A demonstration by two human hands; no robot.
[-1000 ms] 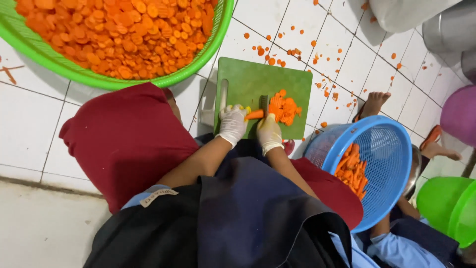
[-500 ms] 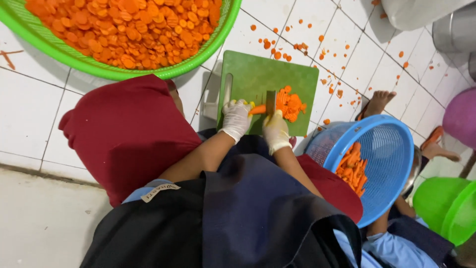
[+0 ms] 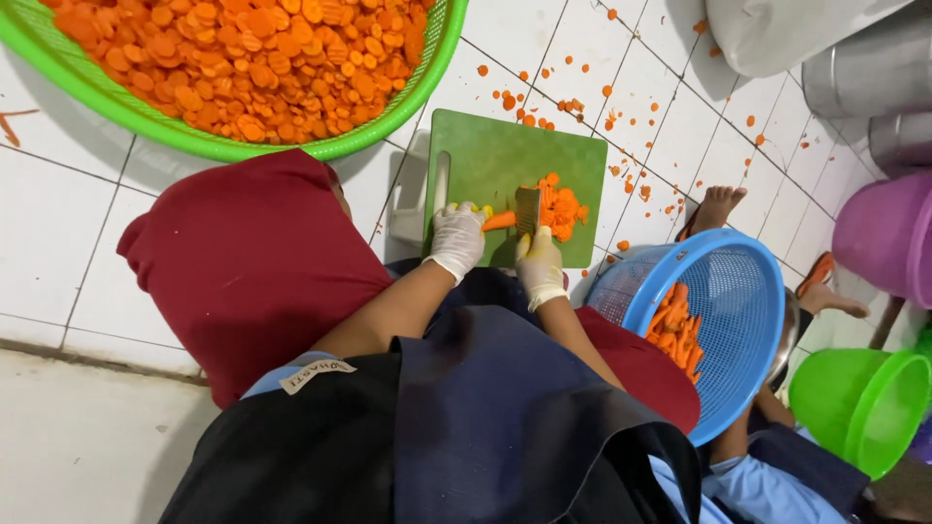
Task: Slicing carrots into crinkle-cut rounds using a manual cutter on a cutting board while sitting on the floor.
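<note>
White square tiles (image 3: 58,233) with dark grout cover the floor, scattered with orange scraps (image 3: 621,146) toward the upper right. Along the lower left runs a plain grey concrete strip (image 3: 87,446). Steel pots (image 3: 874,68) stand at the upper right. Light is even and soft.

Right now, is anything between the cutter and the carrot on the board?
Nothing visible. The right hand holds the cutter right at the carrot, which the left hand pins to the green board.
</note>
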